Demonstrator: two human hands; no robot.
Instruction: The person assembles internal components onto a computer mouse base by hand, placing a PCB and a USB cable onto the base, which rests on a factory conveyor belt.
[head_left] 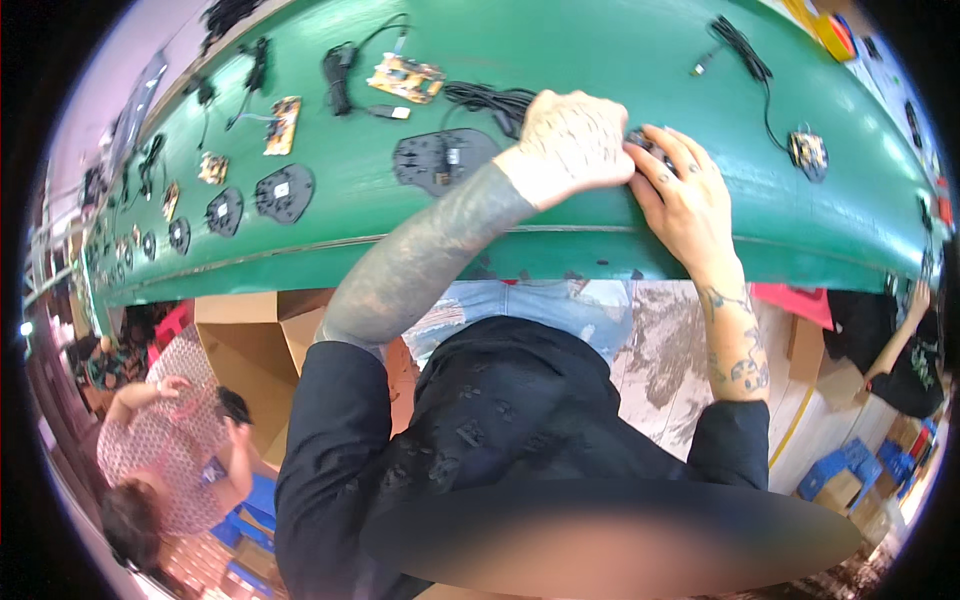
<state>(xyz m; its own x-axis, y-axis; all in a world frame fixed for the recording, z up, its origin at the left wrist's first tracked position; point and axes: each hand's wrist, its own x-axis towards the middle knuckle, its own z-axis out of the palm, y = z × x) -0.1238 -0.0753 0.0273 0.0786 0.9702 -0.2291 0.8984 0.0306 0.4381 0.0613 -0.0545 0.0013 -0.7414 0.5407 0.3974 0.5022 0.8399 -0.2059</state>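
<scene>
Both hands meet over the green bench. My right hand (690,195) curls its fingers round a dark mouse part (648,146), mostly hidden by the hands. My left hand (575,140) is closed like a fist, its fingertips close against that part; what it grips is hidden. Just left of my left wrist lies a black mouse base shell (443,160). A coiled black cable (490,98) runs behind my left hand. Farther back is a circuit board (405,77), with a black cable (340,80) and a USB plug (388,111) beside it.
Along the green bench (560,50) to the left are more shells (284,193), boards (282,126) and cables. A cabled board (807,152) lies at right. A cardboard box (235,340) stands below the bench; a seated co-worker (165,440) is at lower left, another person (900,350) at right.
</scene>
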